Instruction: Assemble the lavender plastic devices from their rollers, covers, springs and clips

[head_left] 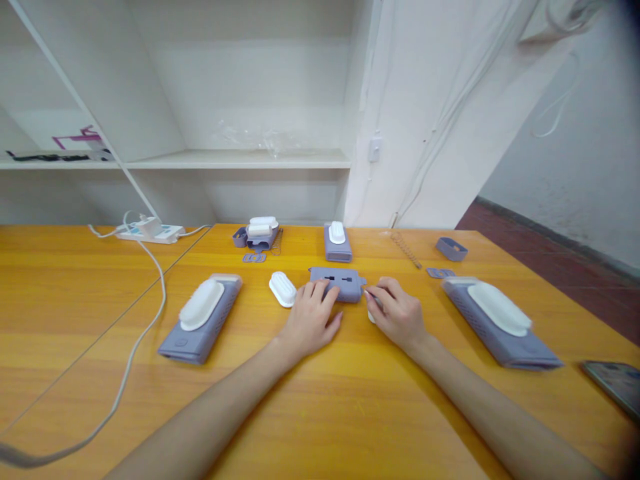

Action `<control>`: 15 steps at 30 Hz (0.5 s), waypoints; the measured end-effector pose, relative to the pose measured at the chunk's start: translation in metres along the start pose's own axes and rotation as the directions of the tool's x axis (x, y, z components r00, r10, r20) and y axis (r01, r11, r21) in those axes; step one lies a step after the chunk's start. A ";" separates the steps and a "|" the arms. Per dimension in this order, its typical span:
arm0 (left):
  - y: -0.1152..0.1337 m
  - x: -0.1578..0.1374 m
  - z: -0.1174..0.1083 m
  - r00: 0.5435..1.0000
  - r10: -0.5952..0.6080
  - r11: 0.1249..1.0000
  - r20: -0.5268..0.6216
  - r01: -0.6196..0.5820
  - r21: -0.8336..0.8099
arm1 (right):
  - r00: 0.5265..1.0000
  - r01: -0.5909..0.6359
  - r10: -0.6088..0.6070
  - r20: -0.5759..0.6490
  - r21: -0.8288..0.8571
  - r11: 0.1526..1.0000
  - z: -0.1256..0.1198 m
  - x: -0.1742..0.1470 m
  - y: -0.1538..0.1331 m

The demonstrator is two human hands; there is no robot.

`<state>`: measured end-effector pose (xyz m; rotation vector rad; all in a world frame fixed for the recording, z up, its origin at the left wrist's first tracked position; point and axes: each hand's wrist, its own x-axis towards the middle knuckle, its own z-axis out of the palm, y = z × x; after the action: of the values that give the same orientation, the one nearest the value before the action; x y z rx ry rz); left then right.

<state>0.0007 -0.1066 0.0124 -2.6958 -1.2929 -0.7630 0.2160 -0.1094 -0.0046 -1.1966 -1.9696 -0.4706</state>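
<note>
A purple-grey plastic case (345,293) with two dark slots in its top face lies crosswise on the wooden table. My left hand (311,313) rests its spread fingers on the case's near left part, thumb apart from it. At the case's right end, beside a small tab, my right hand (397,313) has thumb and forefinger pinched together; what they hold is too small to make out. A white piece (371,316) shows partly under that hand. Just left of my left hand lies a white oval cover (283,289).
Purple-grey units with white oval pads stand left (200,327), right (505,327) and behind (338,243). A spring (406,250), a purple-grey ring (452,249) and flat plates (441,273) lie back right. A cable (163,293) runs from a power strip (150,231); a phone (615,383) lies right.
</note>
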 end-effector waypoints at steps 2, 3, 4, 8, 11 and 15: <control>0.000 0.000 0.000 1.000 0.000 1.000 -0.001 0.000 0.001 | 1.000 -0.001 0.002 -0.005 0.003 1.000 0.000 0.000 0.000; 0.000 0.000 -0.001 1.000 0.000 1.000 -0.001 0.000 -0.001 | 1.000 -0.002 0.002 -0.007 0.006 1.000 0.000 0.000 0.000; 0.001 0.000 -0.001 1.000 0.000 1.000 -0.003 0.000 -0.003 | 1.000 -0.002 0.003 -0.010 0.008 1.000 -0.001 0.000 0.000; 0.001 0.000 -0.002 1.000 -0.001 1.000 -0.003 0.001 -0.003 | 1.000 -0.002 0.002 -0.018 0.017 1.000 -0.002 0.001 -0.001; 0.000 0.000 -0.002 1.000 -0.001 1.000 0.000 0.001 0.001 | 1.000 -0.003 0.003 -0.019 0.023 1.000 -0.002 0.002 -0.001; 0.000 0.000 -0.001 1.000 0.002 1.000 -0.008 -0.002 -0.005 | 1.000 -0.009 0.009 -0.022 0.025 1.000 -0.002 0.002 -0.002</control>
<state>0.0002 -0.1071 0.0137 -2.6947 -1.2885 -0.7767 0.2150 -0.1104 -0.0022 -1.1796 -1.9450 -0.4513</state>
